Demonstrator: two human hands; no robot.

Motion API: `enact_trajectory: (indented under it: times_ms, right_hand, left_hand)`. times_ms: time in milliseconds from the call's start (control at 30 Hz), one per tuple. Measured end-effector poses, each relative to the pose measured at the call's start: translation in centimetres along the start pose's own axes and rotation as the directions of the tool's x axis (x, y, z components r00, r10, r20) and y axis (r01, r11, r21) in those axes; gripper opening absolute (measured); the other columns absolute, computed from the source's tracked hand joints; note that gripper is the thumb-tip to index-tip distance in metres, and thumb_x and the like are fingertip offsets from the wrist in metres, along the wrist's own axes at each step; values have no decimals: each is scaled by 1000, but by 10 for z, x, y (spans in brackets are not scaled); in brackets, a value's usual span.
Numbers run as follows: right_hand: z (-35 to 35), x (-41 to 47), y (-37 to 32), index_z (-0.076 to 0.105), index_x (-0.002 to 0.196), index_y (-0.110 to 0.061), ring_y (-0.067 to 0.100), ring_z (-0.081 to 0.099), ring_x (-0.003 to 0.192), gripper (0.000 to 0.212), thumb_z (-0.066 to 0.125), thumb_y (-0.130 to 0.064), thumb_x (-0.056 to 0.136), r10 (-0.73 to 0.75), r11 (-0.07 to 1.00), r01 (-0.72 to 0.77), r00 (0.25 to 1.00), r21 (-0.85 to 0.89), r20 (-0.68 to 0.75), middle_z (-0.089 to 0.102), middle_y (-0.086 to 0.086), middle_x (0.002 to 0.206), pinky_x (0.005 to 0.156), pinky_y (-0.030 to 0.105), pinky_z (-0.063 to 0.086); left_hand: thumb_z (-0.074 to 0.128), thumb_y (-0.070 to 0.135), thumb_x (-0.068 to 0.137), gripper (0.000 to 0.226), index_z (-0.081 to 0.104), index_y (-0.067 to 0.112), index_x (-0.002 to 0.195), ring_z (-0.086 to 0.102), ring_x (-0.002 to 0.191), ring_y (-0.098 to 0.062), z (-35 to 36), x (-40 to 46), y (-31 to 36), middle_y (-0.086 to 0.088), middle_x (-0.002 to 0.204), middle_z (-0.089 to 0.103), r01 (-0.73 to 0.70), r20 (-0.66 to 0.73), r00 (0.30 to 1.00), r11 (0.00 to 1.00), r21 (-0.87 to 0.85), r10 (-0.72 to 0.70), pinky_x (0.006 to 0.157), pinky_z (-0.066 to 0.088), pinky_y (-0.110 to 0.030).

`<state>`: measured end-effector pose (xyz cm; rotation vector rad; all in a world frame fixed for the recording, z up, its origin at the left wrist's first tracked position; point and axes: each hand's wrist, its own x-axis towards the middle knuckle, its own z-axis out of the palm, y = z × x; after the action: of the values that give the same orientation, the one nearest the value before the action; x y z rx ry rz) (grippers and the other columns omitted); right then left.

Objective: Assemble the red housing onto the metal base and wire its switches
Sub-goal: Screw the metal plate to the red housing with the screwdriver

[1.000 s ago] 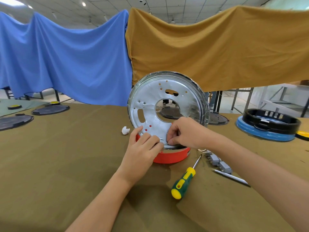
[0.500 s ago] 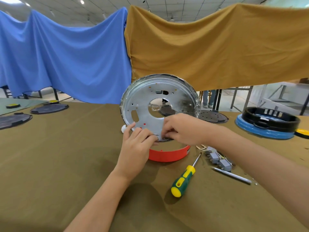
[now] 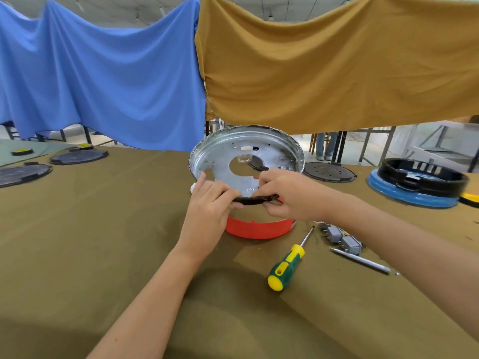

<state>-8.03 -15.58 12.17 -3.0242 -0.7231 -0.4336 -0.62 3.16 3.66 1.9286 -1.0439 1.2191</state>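
Note:
A round silver metal base (image 3: 272, 154) with a large centre hole leans back above the red housing ring (image 3: 259, 228), which sits on the olive cloth. My left hand (image 3: 207, 213) grips the base's near rim from the left. My right hand (image 3: 287, 195) pinches the same rim from the right, fingers curled over its dark edge. Two grey switches (image 3: 342, 238) with wires lie on the cloth to the right of the housing. A small white part peeks out behind my left hand.
A green and yellow screwdriver (image 3: 287, 263) lies in front of the housing, a metal pen-like tool (image 3: 360, 260) to its right. A black ring on a blue base (image 3: 414, 187) stands far right. Dark round plates (image 3: 329, 172) lie behind and several at far left (image 3: 77, 156).
The metal base has tipped from nearly upright back toward lying flat over the red housing. Both hands stayed on its near rim and followed it down.

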Motion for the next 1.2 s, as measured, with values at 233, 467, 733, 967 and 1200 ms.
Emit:
enact_trajectory:
  times_ms: [233,467,733,967,1200]
  right_hand:
    - [14,-3,8,72,86,-14,11,48,77,10,63,-17,91,117,963,-113,993,244,-4,51,-4,87,63,23,37]
    - [13,-5,15,75,97,-10,9,56,83,11,65,-13,92,215,899,-213,976,383,38,60,2,92,74,25,42]
    - [13,-1,9,74,98,-12,15,54,83,14,63,-19,94,171,925,-214,972,313,161,58,10,98,71,26,41]
    - [18,-2,3,74,94,-11,18,57,89,13,64,-19,94,145,930,-190,976,315,163,59,4,99,80,35,46]
    - [24,-3,5,67,81,-35,7,54,84,21,64,-18,94,125,918,-172,981,357,152,54,-6,91,74,25,44]
  left_hand:
    - [79,12,81,35,68,7,114,47,108,-19,5,-3,-7,-9,112,56,183,-21,982,975,-129,-187,103,40,-35]
    - [77,27,85,57,43,18,130,44,101,-3,14,-17,-28,0,126,31,750,333,656,632,-195,-677,95,30,-19]
    - [67,30,91,43,51,24,130,62,111,-24,20,-18,-30,-7,121,60,894,558,448,361,-266,-698,100,50,-49]
    - [63,29,86,45,51,24,130,62,108,-20,17,-16,-27,-5,121,61,907,578,421,325,-267,-699,99,50,-48]
    - [62,38,73,65,48,24,135,64,106,-17,15,-15,-25,-6,125,58,920,591,392,283,-272,-705,100,51,-44]
